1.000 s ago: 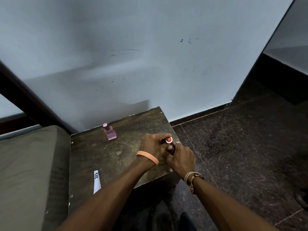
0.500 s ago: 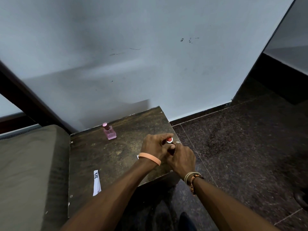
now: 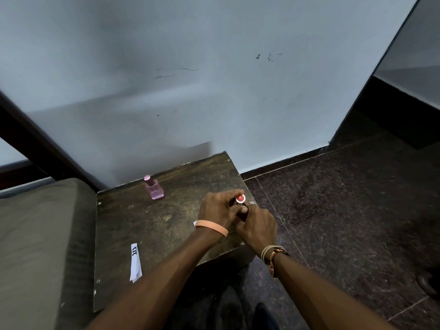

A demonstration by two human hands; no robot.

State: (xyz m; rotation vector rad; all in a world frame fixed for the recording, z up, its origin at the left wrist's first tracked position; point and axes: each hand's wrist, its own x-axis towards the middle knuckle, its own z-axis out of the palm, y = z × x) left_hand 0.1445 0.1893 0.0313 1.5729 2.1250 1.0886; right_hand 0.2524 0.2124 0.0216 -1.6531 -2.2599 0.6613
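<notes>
Head view, only one there is. Both hands meet over the right front corner of the counter (image 3: 154,225), w/ a lipstick (image 3: 240,199) between them, held just above the top, not resting on it. Red bullet is out, ringed by a silver collar, pointing up toward the camera.

Left hand (image 3: 217,210): fingers curled round the upper part near the collar, thumb side against the tube. Right hand (image 3: 258,226): fingers wrapped round the dark base, most of which is hidden. One hand per half probably means a twist, base vs. collar, winding the bullet up or down; can't tell which way. Upright hold keeps the soft tip off fingers & wood.

Ring (image 3: 252,203) on a right-hand finger sits just beside the bullet. Peach wristband (image 3: 212,226) on the left wrist, corded bracelets (image 3: 273,252) on the right.

Pink nail polish bottle (image 3: 153,188) stands upright, capped, near the wall edge, well apart from the hands. White paper strip (image 3: 135,262) lies flat near the front left. Bed (image 3: 35,234) butts the counter's left side; dark stone floor (image 3: 345,210) to the right.
</notes>
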